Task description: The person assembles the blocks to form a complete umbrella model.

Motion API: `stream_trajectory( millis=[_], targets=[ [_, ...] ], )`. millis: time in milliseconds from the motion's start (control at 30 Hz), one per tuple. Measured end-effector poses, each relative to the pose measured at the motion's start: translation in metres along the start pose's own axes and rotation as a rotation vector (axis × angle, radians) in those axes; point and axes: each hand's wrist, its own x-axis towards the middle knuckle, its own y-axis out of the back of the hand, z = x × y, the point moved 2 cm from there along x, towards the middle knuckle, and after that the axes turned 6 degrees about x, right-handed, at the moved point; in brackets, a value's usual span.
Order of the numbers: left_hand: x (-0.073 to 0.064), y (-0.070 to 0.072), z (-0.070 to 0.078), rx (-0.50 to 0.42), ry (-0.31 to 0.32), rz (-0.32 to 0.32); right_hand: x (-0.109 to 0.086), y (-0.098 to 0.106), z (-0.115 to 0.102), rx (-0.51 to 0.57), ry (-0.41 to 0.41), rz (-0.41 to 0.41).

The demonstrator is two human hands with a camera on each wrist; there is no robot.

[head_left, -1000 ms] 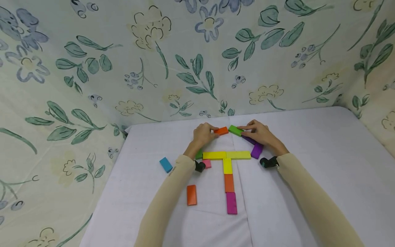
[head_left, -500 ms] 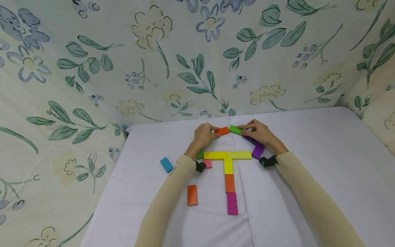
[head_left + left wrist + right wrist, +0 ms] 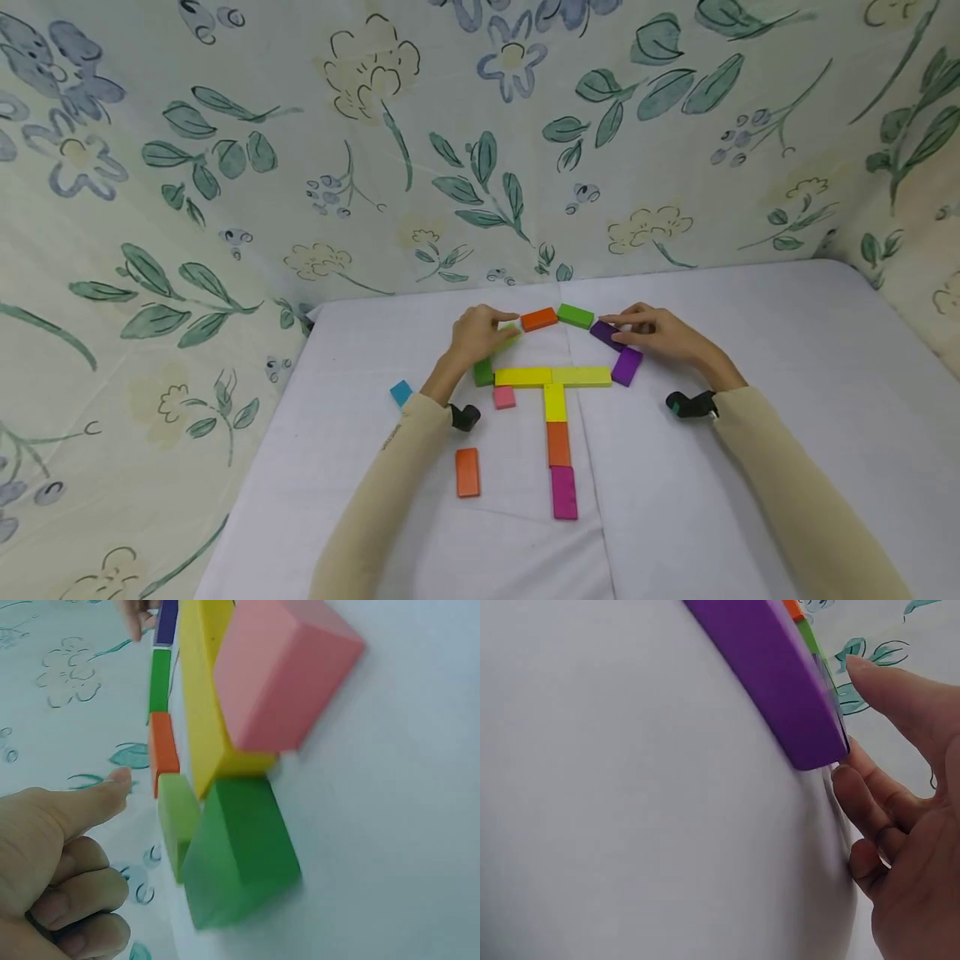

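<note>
Both hands have slid outward vs. a sec ago: the L hand [image 3: 478, 335] is off the red-orange blk [image 3: 539, 319] and drawn back to its own side, the R hand [image 3: 662, 333] is off the bright-green blk [image 3: 575, 315]; those two blks look abt where they were. L hand has let go, one digit out straight, others loosely curled, w/ the lime blk [image 3: 177, 814] just beside it and partly hidden under it from above. Red-orange blk lies just past the L fingertips. R hand is released too, fingers relaxed and spread, tips right by the dark-purple blk [image 3: 604, 335]; can't tell if they touch it. Bright-green blk sits just past the R fingertips, btwn the hands. Violet blk [image 3: 627, 367] is on the near side of the R hand, by the outer end of the right yellow blk [image 3: 582, 377]. Left yellow blk [image 3: 522, 378] is nearer me than the L hand, w/ the dark-green blk [image 3: 483, 373] at its end and the pink blk [image 3: 504, 397] just below. Btwn the forearms, running from the yellow row toward the person: short yellow blk [image 3: 554, 404], orange blk [image 3: 558, 444], magenta blk [image 3: 564, 493]. Loose orange blk [image 3: 467, 472] lies below the L hand, near the sleeve; blue blk [image 3: 401, 392] is outside the L wrist, partly covered. All on white cloth [image 3: 660, 517].
</note>
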Motion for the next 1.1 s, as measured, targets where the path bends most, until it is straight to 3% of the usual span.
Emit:
stream_trajectory(
  millis=[233,433,633,1100],
  targets=[
    [-0.032,0.021,-0.039,-0.064,0.037,-0.062,-0.012,-0.003,0.001,-0.015,0.034,-0.025],
    [-0.054,0.022,-0.062,-0.105,0.051,-0.179,-0.016,-0.003,0.005,-0.025,0.028,-0.038],
    [-0.063,0.021,-0.062,-0.100,0.027,-0.189,-0.014,-0.005,0.006,-0.031,0.050,-0.043],
    [-0.060,0.019,-0.056,-0.093,0.044,-0.192,-0.012,-0.006,0.010,-0.021,0.046,-0.038]
  ],
)
